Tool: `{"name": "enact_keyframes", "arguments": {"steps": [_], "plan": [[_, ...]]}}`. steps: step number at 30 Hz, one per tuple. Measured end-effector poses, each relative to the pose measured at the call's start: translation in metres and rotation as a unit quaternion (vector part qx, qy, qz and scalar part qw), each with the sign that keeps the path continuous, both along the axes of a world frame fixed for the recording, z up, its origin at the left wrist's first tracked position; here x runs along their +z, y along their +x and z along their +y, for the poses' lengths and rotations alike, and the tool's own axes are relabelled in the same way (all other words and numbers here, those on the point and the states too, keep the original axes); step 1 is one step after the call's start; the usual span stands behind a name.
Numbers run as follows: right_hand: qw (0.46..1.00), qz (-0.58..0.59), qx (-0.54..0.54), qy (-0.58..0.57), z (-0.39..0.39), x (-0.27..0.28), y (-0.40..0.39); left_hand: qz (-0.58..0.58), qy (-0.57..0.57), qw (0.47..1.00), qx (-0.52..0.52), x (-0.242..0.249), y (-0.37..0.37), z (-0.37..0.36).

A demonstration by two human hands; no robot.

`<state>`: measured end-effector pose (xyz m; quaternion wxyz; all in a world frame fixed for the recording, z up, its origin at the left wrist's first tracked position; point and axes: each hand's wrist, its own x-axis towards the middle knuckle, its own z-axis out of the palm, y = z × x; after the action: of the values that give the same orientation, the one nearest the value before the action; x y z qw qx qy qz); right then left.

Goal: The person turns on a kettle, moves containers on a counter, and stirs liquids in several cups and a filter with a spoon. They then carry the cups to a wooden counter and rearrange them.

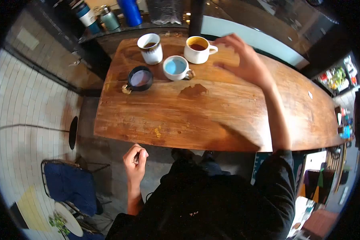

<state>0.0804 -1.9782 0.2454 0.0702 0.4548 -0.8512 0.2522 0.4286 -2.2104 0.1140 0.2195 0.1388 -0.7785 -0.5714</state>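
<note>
My right hand (246,62) is open over the table, thumb and fingers apart, just right of the handle of a white mug (194,57) with a yellow inside and dark liquid. Left of that mug stands a taller white mug (153,56) with a brown rim, also holding dark liquid. In front of these are a small white cup (176,75) with a blue inside and a black cup (150,83) with a purplish inside. My left hand (135,162) is closed below the table's near edge; a dark spot shows between its fingers, too small to make out.
The wooden table (228,104) bears a dark wet-looking patch (194,91) and a yellow mark (157,131). Bottles, among them a blue one (129,12), line a ledge behind. A blue chair (68,182) stands at lower left.
</note>
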Motion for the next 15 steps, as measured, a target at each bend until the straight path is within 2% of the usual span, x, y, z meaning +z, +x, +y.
{"name": "enact_keyframes", "arguments": {"steps": [1,3,5,9,13,15], "plan": [[0.999,0.031,-0.018,-0.03,0.015,-0.015,0.025,0.011,0.004,1.0,-0.004,-0.001,-0.005,-0.002],[0.993,-0.075,0.042,-0.076,0.034,-0.008,0.091,0.026,-0.007,0.998,-0.058,0.0,-0.016,-0.005],[0.983,-0.143,0.012,-0.114,0.06,-0.018,0.15,0.043,-0.019,0.99,-0.131,0.004,-0.034,-0.003],[0.929,-0.28,-0.081,-0.229,0.125,-0.057,0.262,0.047,-0.029,0.966,-0.254,0.011,-0.06,0.035],[0.879,-0.277,-0.226,-0.315,0.183,-0.088,0.373,0.058,-0.027,0.917,-0.393,0.014,-0.067,0.106],[0.849,-0.263,-0.304,-0.343,0.21,-0.097,0.426,0.055,-0.001,0.87,-0.49,0.013,-0.058,0.158]]}}
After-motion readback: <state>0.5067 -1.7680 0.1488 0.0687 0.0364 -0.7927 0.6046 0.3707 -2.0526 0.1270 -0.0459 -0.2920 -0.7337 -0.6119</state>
